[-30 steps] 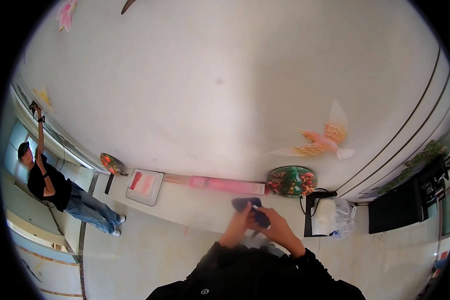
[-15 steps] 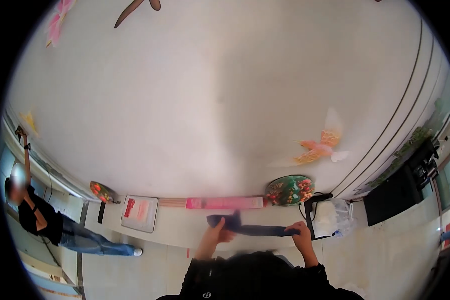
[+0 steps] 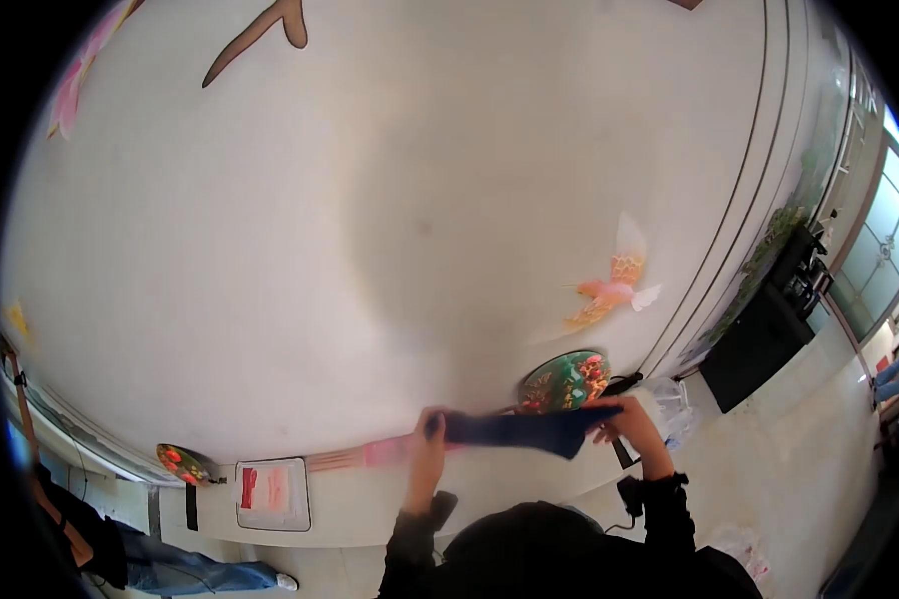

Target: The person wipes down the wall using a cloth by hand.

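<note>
A dark blue cloth, long and narrow like a sock [image 3: 519, 431], is stretched sideways between my two hands above the white shelf. Its left end is gripped by my left hand [image 3: 430, 434], whose fingers are closed round it. At the wider right end, my right hand [image 3: 629, 419] pinches the cloth from above. Just behind the cloth stands a green oval plate with a floral pattern [image 3: 566, 381]. A pink packet [image 3: 388, 452] lies behind my left hand, partly hidden.
On the white shelf [image 3: 360, 509] are a tray with red and pink items [image 3: 273, 494] and another patterned oval plate [image 3: 182, 464]. Clear plastic bags [image 3: 669, 404] lie right. A black cabinet [image 3: 757, 349] stands farther right. Another person [image 3: 90, 534] is at the left.
The cloth has moved up and right, its wide end now at my right hand instead of my left. The view has turned, and the other person appears lower at the left edge.
</note>
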The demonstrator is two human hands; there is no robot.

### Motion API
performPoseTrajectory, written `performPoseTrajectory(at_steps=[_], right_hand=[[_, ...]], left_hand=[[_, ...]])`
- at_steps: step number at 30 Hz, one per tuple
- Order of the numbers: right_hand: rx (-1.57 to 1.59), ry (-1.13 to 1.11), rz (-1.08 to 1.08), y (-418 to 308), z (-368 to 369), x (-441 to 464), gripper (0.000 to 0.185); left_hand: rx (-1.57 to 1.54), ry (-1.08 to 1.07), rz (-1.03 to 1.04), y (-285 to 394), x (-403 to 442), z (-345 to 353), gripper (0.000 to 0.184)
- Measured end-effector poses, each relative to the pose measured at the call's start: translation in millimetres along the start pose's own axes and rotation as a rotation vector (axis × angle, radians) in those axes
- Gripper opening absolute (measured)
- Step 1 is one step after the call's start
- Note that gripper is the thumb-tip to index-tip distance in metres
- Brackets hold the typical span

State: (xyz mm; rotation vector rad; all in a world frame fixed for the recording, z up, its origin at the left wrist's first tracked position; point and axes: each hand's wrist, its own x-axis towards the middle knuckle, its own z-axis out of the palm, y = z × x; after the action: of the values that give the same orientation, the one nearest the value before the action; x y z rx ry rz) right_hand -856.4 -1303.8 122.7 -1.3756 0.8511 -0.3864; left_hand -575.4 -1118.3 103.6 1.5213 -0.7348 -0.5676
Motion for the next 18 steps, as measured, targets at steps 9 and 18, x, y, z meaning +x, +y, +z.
performPoseTrajectory(at_steps=[9, 18], right_hand=[[0.242, 0.16, -0.471, -56, 44, 40, 0.024], [-0.29, 0.334, -1.059, -120, 93, 94, 0.031]], left_hand=[[-0.215, 0.101, 0.174, 0, 40, -27, 0.013], [0.047, 0.05, 0.547, 42, 62, -35, 0.014]])
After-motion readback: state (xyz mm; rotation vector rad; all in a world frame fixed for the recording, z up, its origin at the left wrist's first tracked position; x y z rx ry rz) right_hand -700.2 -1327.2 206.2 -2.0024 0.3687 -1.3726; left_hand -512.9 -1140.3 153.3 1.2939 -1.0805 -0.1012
